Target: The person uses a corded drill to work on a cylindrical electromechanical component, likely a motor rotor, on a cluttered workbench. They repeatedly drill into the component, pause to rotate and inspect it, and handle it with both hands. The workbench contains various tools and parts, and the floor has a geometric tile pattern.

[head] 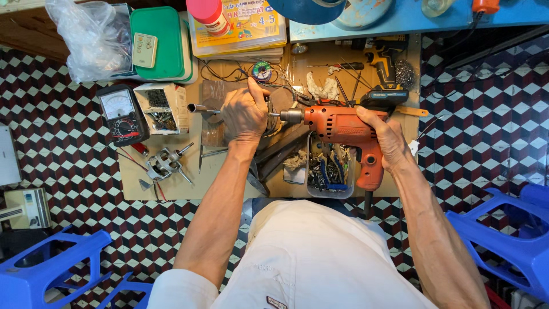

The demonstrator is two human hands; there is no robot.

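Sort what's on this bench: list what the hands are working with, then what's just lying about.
In hand:
- orange drill, gripped by right hand
- metal shaft, held at drill's chuck by left hand

Lying about:
- analog multimeter
- green tray
- plastic bag
- parts tub

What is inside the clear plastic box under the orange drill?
The clear plastic box holds a jumble of small tools or parts, some with blue handles. The orange drill, held by the right hand, covers its upper end, so what lies there is hidden.
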